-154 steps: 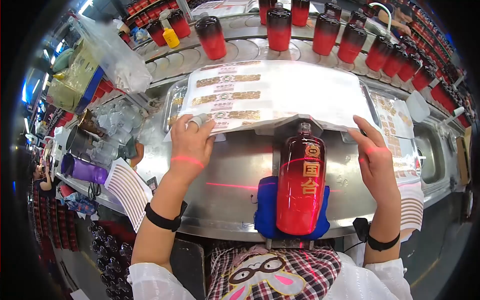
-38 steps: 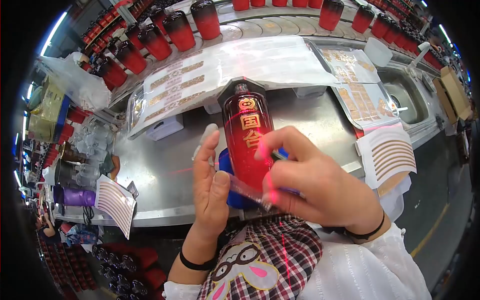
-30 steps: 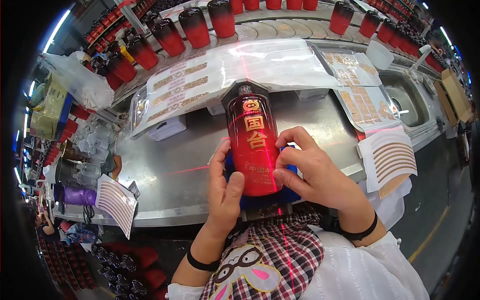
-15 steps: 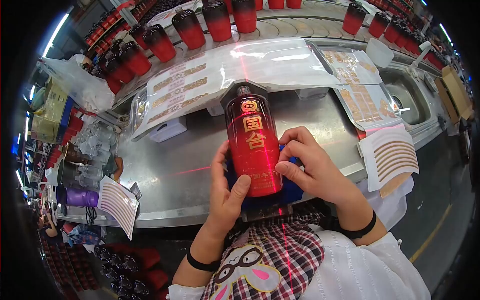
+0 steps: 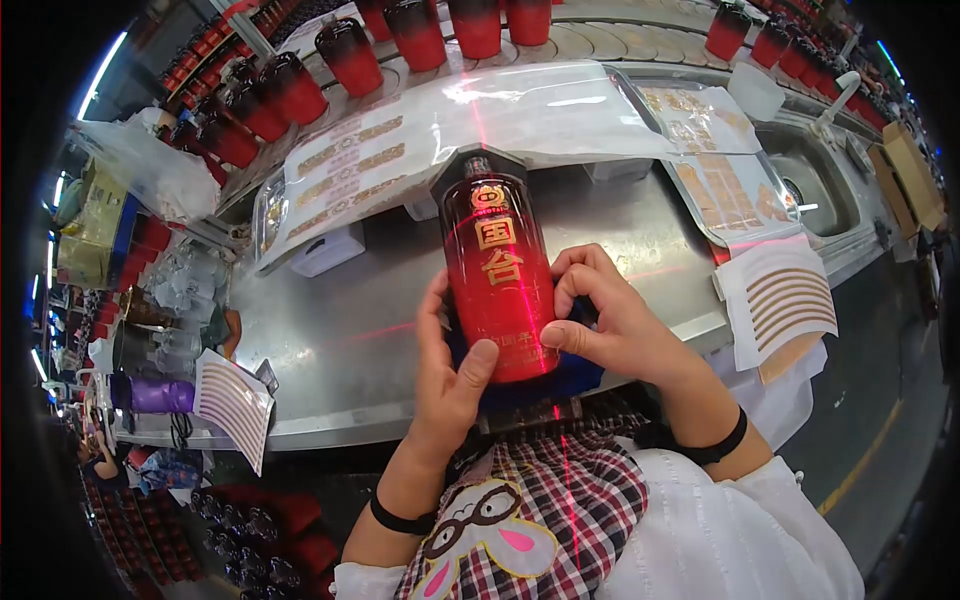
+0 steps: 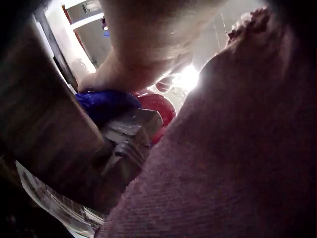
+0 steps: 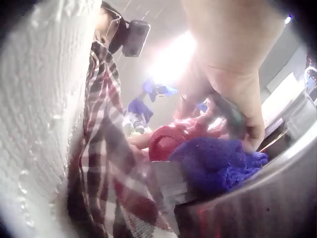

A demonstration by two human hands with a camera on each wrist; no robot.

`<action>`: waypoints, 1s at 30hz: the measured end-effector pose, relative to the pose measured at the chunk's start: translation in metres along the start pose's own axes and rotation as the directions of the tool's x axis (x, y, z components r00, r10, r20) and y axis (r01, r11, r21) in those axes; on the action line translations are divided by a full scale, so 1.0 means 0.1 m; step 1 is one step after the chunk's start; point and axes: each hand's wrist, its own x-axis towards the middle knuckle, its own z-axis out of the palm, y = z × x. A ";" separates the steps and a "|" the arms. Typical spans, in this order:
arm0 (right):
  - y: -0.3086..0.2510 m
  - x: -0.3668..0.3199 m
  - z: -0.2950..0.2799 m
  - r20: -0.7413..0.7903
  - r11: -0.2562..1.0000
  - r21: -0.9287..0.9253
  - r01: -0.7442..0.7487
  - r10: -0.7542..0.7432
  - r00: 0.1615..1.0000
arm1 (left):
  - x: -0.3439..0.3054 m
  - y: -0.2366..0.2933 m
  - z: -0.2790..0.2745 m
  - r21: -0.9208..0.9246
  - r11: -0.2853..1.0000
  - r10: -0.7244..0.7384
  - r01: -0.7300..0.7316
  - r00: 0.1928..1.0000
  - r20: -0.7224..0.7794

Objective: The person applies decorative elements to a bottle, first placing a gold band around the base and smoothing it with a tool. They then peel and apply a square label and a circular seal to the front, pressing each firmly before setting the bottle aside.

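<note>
In the head view a glossy bottle (image 5: 497,290), dark at the neck and red below, lies with its neck away from me and its base toward me. Large gold characters run down its face, and a line of small gold text shows low near the base. Blue cloth (image 7: 213,161) lies under it, and its neck sits at a black angular holder (image 5: 437,187). My left hand (image 5: 448,385) grips the lower left side, thumb on the near face. My right hand (image 5: 620,325) holds the right side with curled fingers, thumb tip on the red glass.
A label sheet (image 5: 540,115) with gold prints covers the tray behind the bottle. Striped strip sheets (image 5: 780,300) hang at both table edges. More red-black bottles (image 5: 415,40) stand on the conveyor (image 5: 600,42) beyond. A sink (image 5: 820,180) is at the right.
Both hands have left the label sheet's edge. A clear strip, pinched between them 1.3 s ago, no longer shows. Small text now shows low on the bottle, plain red 5.1 s ago. Conveyor bottles shifted right.
</note>
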 end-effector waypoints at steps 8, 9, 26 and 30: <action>0.00 0.00 0.01 0.001 1.000 -0.017 0.001 -0.001 1.000 | -0.01 0.03 0.00 -0.013 1.000 -0.027 0.028 0.999 0.028; 0.00 0.00 0.01 0.003 1.000 -0.015 0.005 -0.005 1.000 | -0.01 0.03 0.00 -0.004 1.000 -0.024 0.025 0.999 0.029; 0.04 -0.01 0.00 0.023 0.995 0.086 -0.048 0.046 0.999 | 0.00 0.02 0.02 0.003 1.000 -0.020 0.020 1.000 0.015; 0.05 0.00 -0.03 0.037 0.997 0.055 -0.047 0.045 0.998 | 0.00 0.02 0.01 -0.004 1.000 -0.025 0.025 0.999 0.020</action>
